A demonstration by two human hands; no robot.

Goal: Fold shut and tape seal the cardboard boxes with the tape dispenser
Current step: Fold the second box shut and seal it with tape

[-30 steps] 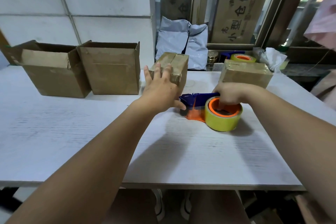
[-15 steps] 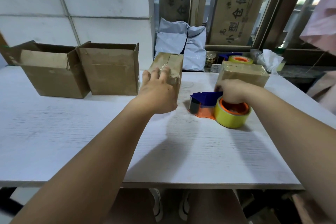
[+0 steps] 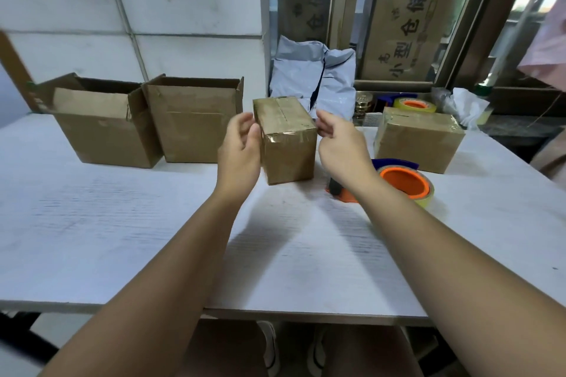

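A small taped cardboard box (image 3: 288,144) stands shut on the white table (image 3: 122,229). My left hand (image 3: 240,147) is at its left side and my right hand (image 3: 338,141) at its right side, both with relaxed fingers close to the box's upper edges; whether they touch it is unclear. The tape dispenser (image 3: 401,185), blue and orange with a yellow roll, lies on the table behind my right wrist, free of either hand. A second taped box (image 3: 419,138) sits at the right. Two open boxes (image 3: 104,128) (image 3: 193,122) stand at the back left.
Grey mailer bags (image 3: 312,79) lean against the wall behind the small box. A spare tape roll (image 3: 413,104) and crumpled plastic (image 3: 465,104) lie on the sill at the back right. The table's front edge (image 3: 275,312) is near my body.
My right hand let go of the tape dispenser and rose to the small box's right side. My left hand shifted from the box's near face to its left side.
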